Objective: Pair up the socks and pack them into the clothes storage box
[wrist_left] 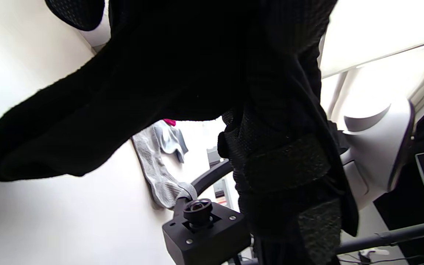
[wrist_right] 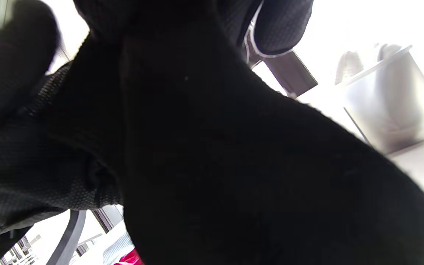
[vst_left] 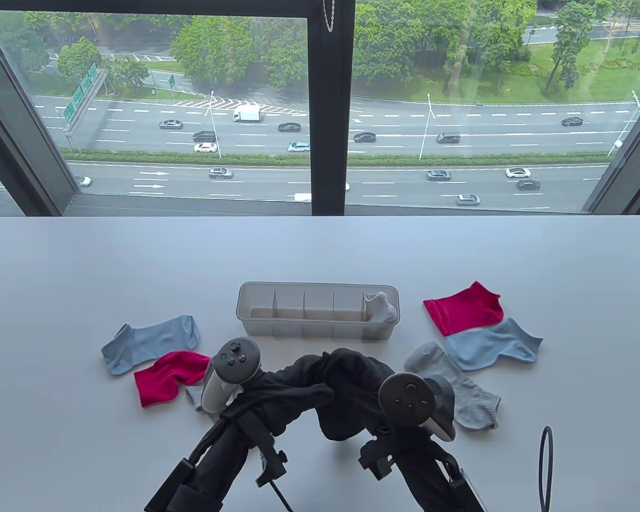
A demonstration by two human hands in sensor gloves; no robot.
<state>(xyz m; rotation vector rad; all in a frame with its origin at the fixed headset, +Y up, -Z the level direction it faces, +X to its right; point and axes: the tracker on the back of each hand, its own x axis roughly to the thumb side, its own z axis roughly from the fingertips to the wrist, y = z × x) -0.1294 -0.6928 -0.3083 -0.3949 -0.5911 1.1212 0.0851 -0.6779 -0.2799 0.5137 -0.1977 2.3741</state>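
Observation:
Both gloved hands hold black sock fabric [vst_left: 346,368] up just in front of the clear storage box [vst_left: 277,325]. My left hand [vst_left: 298,400] grips it from the left and my right hand [vst_left: 370,397] from the right. The fabric hangs dark across the left wrist view [wrist_left: 68,121] and fills the right wrist view [wrist_right: 234,165]. Whether it is one sock or two I cannot tell. A pale grey sock [vst_left: 381,308] sits in the box's rightmost compartment. Loose socks lie on the table: light blue [vst_left: 149,341] and red [vst_left: 170,376] on the left; red [vst_left: 464,308], light blue [vst_left: 493,344] and grey [vst_left: 458,392] on the right.
A bit of another grey sock [vst_left: 194,397] shows beside the left tracker [vst_left: 232,373]. The box's other compartments hold nothing. A dark cable loop [vst_left: 545,469] lies at the near right. The white table [vst_left: 85,266] ends at a window along its far edge.

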